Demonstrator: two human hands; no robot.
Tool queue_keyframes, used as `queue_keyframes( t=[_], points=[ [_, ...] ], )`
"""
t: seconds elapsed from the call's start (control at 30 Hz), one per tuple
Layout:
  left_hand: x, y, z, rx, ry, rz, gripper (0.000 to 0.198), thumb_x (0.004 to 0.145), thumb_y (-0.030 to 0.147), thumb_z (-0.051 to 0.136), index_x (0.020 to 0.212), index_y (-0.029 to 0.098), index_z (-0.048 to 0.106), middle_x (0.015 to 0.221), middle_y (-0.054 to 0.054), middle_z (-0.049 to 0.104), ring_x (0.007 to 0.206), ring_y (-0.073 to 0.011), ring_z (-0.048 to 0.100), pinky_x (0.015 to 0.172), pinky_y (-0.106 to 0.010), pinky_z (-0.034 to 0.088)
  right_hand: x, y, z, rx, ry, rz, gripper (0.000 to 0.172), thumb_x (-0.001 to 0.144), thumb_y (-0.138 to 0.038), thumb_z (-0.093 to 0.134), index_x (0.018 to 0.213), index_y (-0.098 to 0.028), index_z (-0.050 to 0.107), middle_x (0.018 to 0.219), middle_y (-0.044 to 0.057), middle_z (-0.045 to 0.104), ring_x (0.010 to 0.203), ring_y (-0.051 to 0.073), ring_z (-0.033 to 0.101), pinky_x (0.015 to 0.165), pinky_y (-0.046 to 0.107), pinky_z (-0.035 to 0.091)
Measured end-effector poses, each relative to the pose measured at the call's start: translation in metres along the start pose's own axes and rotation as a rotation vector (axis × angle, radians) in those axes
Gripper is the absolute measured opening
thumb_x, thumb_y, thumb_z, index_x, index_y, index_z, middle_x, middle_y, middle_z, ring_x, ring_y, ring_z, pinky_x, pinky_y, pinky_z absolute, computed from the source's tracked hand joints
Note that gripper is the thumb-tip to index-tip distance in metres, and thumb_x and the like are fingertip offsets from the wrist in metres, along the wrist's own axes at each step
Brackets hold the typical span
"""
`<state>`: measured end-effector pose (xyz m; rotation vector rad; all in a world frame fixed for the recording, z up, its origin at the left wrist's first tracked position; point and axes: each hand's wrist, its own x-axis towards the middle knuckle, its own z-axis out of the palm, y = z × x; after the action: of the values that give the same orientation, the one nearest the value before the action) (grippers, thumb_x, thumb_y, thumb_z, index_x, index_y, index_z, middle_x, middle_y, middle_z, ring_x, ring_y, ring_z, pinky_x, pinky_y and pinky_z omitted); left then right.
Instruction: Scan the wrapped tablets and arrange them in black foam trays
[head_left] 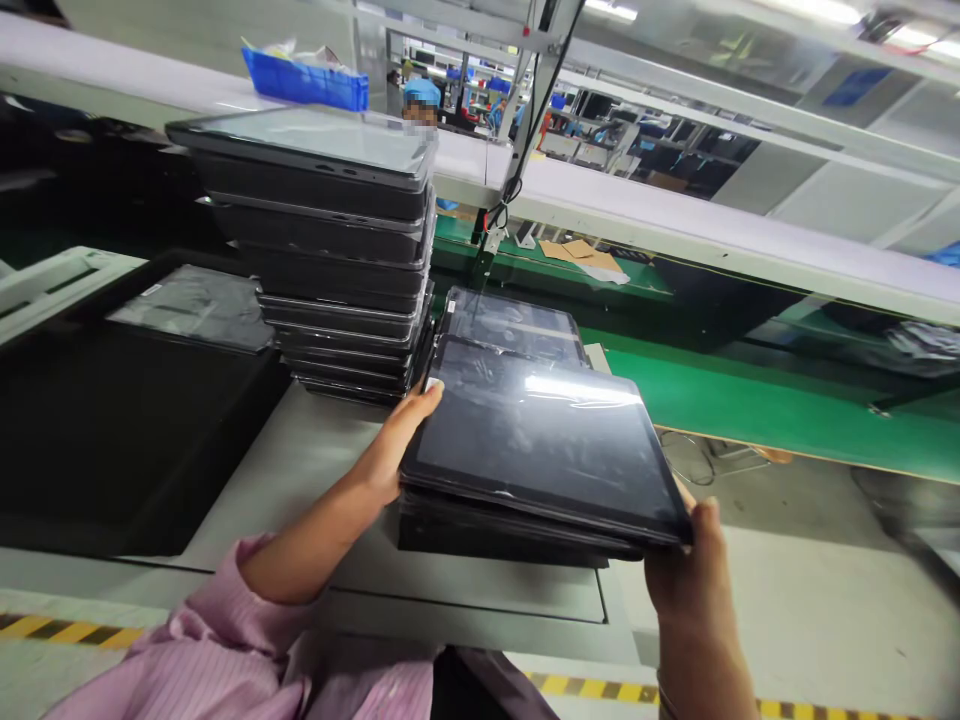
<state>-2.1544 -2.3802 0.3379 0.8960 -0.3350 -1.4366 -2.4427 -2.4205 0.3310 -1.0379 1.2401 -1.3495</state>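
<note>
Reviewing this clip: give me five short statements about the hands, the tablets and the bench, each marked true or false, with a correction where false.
1. Both hands hold a small pile of dark glossy tablets. True: the left hand is at its left edge, the right hand at its near right corner.
2. The tall stack of black tablets stands right of the held pile. False: it stands to the left, behind the left hand.
3. A blue plastic bin sits on the white upper shelf. True.
4. The conveyor belt is red. False: the belt is green.
5. The sleeve is pink. True.

Grey bench [315,450]: tablet stack [337,270], black tray [112,430].
</note>
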Motion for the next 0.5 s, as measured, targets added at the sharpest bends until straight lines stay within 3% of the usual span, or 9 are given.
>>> queue_keyframes(
  t=[0.13,0.23,0.3,0.4,0.5],
  points=[
    [-0.005,0.005,0.007,0.081,0.000,0.084,0.048,0.070,0.038,0.075,0.116,0.026,0.064,0.087,0.000,0.069,0.087,-0.0201,0.065,0.073,-0.025,0.050,-0.006,0.001,0.007,0.025,0.051,-0.049,0.035,0.074,-0.045,0.060,0.099,-0.023,0.070,0.105,0.005,0.070,0.118,0.031,0.056,0.102,0.048,0.042],
    [-0.009,0.016,0.019,0.108,-0.028,0.159,0.047,0.072,0.039,0.073,0.116,0.027,0.064,0.096,-0.001,0.069,0.101,-0.0235,0.062,0.079,-0.025,0.049,-0.009,-0.007,0.007,0.068,0.177,-0.116,0.028,0.074,-0.037,0.056,0.094,-0.023,0.069,0.105,0.005,0.069,0.117,0.032,0.055,0.103,0.051,0.040],
    [-0.010,0.026,0.032,0.103,-0.089,0.217,0.044,0.073,0.040,0.072,0.114,0.026,0.065,0.096,-0.001,0.068,0.103,-0.0252,0.062,0.082,-0.029,0.050,-0.007,-0.021,0.009,0.090,0.178,-0.171,0.025,0.076,-0.034,0.053,0.093,-0.024,0.068,0.104,0.004,0.068,0.115,0.031,0.055,0.104,0.052,0.038],
    [0.000,0.044,0.058,0.086,-0.169,0.290,0.030,0.076,0.036,0.070,0.101,0.021,0.066,0.087,-0.001,0.066,0.096,-0.0260,0.064,0.078,-0.031,0.051,0.010,-0.049,0.017,0.142,0.087,-0.241,0.018,0.077,-0.030,0.048,0.084,-0.027,0.065,0.093,0.001,0.066,0.103,0.028,0.058,0.103,0.047,0.039],
    [0.025,0.069,0.090,0.099,-0.209,0.364,0.014,0.086,0.025,0.056,0.090,0.013,0.062,0.082,-0.001,0.062,0.092,-0.0229,0.065,0.072,-0.028,0.048,0.048,-0.075,0.027,0.226,0.047,-0.338,0.012,0.074,-0.026,0.048,0.070,-0.028,0.059,0.077,0.000,0.057,0.093,0.024,0.057,0.097,0.036,0.042]
  ],
)
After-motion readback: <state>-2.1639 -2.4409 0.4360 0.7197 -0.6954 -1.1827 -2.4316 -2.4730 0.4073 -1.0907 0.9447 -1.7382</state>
